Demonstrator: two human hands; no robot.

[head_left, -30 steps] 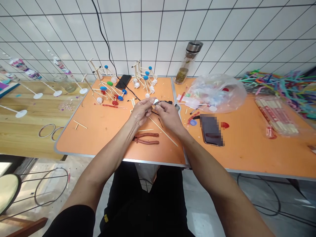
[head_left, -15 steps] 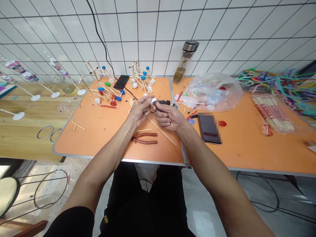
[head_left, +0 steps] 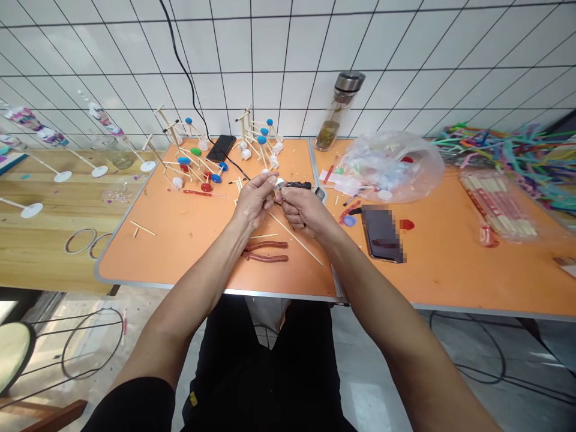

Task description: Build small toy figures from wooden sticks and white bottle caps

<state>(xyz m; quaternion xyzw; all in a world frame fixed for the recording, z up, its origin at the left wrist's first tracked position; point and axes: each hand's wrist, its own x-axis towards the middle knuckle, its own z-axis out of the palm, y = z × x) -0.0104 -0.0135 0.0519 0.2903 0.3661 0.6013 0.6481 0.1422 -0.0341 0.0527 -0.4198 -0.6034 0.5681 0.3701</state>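
Two hands: your left hand (head_left: 252, 205) and right hand (head_left: 305, 207) meet over the middle of the orange table (head_left: 180, 258).
Left fingers: thumb and fingertips pinch a small white piece (head_left: 279, 182).
Right fingers: curled inward, with thumb and forefinger up against that piece; you hide whatever lies inside them, so I cannot tell whether they grasp anything.
White piece: between your two hands, above the table.
Black object (head_left: 299, 185): just beyond your right hand.
Pliers (head_left: 273, 244): on the near side of your hands, red handles pointing right.
Long stick (head_left: 299, 242): slants from beneath your hands toward the near right.
Stick frames: one (head_left: 196, 152) stands far left of your hands, another (head_left: 261, 140) straight beyond them.
Phones: one (head_left: 382, 235) lies right of your right hand, the other (head_left: 221, 148) at the far side between the frames.
Bottle (head_left: 329, 128): upright at the far side, left of the plastic bag (head_left: 423, 174).
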